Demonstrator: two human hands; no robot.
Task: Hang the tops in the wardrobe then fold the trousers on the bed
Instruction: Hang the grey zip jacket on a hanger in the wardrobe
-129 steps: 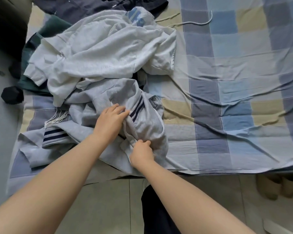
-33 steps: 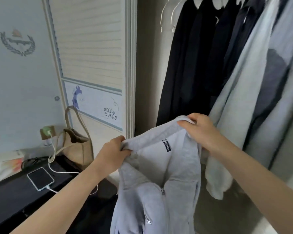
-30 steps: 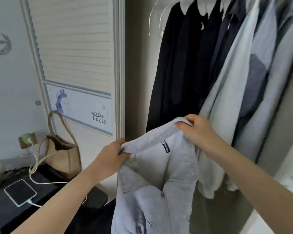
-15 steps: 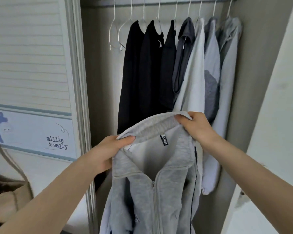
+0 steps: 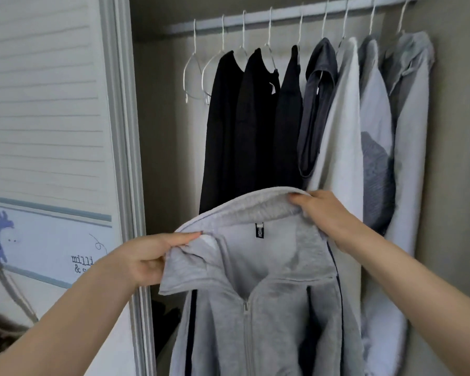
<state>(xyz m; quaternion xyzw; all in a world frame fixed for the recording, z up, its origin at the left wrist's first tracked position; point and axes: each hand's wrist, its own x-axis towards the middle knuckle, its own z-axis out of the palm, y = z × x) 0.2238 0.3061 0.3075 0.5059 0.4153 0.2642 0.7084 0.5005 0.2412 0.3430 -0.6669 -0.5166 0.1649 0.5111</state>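
Half a second ago the rail was only just inside the top of the view; now the rail (image 5: 282, 14) sits lower in the picture, the wardrobe (image 5: 158, 131) fills more of it, and the two empty wire hangers (image 5: 198, 74) at the left end of the rail show whole. The sliding door (image 5: 46, 118) with its giraffe print has slid further toward the left edge. The grey zip jacket (image 5: 255, 308) is held much as before, spread by its collar in front of the hanging clothes.

The left hand (image 5: 144, 260) grips the left end of the collar, thumb laid along the top edge and the other fingers curled under the cloth. The right hand (image 5: 326, 215) pinches the right end of the collar, its fingertips folded over the rim (a dark label shows between the two hands, inside the neck). Both hands are closed on the fabric, neither spread wide.

Both forearms reach up and forward from the lower corners, the right hand a little higher than the left, so the collar slopes up to the right. The jacket hangs below them with its zip closed up to the chest and a dark stripe down each side. Behind it hang three black tops (image 5: 253, 126), a dark grey one and several pale ones; the jacket's collar seems to brush the white one, though the overlap makes that hard to judge.
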